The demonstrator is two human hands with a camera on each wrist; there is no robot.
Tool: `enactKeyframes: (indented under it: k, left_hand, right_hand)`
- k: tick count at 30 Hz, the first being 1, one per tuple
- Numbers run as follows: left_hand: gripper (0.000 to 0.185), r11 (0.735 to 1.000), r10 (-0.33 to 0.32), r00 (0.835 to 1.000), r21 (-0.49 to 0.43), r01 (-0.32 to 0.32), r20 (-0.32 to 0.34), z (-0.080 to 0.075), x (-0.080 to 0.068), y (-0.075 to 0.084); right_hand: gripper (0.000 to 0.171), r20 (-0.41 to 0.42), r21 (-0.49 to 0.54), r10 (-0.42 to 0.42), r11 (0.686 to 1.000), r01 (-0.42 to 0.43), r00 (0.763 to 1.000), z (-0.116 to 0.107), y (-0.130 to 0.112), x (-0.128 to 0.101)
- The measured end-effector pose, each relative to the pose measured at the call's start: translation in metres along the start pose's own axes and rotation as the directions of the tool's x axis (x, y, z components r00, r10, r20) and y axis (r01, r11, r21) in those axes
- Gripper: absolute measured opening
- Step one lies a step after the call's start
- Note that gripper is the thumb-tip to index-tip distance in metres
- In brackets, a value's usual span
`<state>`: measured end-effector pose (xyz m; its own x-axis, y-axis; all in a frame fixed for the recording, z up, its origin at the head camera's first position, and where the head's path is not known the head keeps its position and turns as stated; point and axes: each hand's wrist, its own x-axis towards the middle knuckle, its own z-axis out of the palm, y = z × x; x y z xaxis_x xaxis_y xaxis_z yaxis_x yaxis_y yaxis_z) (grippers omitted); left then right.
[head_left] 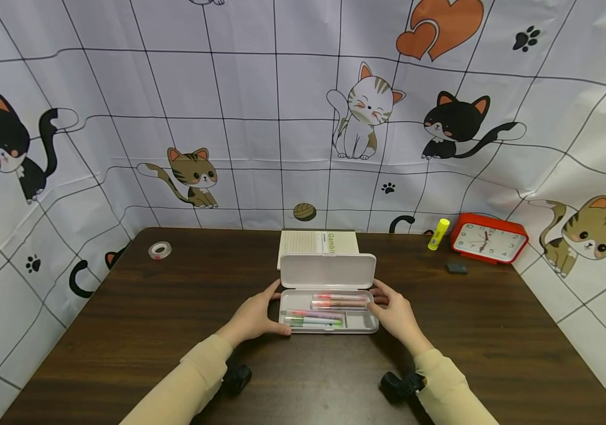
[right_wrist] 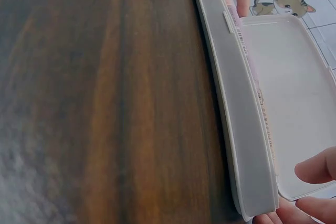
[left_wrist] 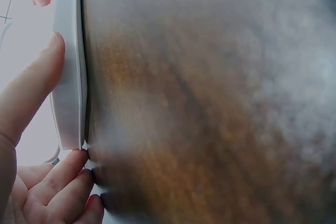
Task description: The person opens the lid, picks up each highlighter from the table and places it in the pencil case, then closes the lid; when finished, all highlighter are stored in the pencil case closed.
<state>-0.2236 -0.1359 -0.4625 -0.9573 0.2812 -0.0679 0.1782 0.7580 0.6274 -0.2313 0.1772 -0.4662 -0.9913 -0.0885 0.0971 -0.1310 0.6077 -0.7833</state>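
Both hands, left hand (head_left: 254,319) and right hand (head_left: 396,316), are lightly gripping the ends of the open pencil case (head_left: 328,311), seemingly light, stiff, smooth plastic.

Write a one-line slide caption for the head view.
Both hands, left and right, hold the ends of an open white pencil case with pens on a dark wooden table.

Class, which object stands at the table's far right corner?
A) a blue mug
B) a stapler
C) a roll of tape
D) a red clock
D: the red clock stands at the far right corner of the table, beside a yellow glue stick.
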Motion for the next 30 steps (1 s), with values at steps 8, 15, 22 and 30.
enactKeyframes:
  k: [8,15,22,30]
  left_hand:
    - [0.114,1.0,0.003,1.0,0.023,-0.003,0.012,-0.0008,0.0017,0.0011]
    - [0.114,1.0,-0.013,1.0,-0.006,0.013,0.004,-0.0008,0.0021,0.002]
    - [0.112,1.0,-0.017,1.0,-0.023,0.017,-0.004,0.0,0.0009,0.0014]
    - [0.107,0.999,0.001,1.0,-0.046,-0.002,-0.011,-0.0019,-0.0005,0.0021]
  right_hand:
    - [0.053,0.024,0.119,0.047,0.992,-0.049,0.999,-0.0017,0.0023,0.0015]
    - [0.051,0.058,0.2,0.09,0.975,-0.1,0.994,-0.0037,0.002,0.001]
    - [0.038,0.038,0.27,0.124,0.954,-0.13,0.992,-0.0005,0.0025,0.0008]
    - [0.055,0.063,0.381,0.153,0.91,-0.165,0.986,-0.005,0.0018,-0.0001]
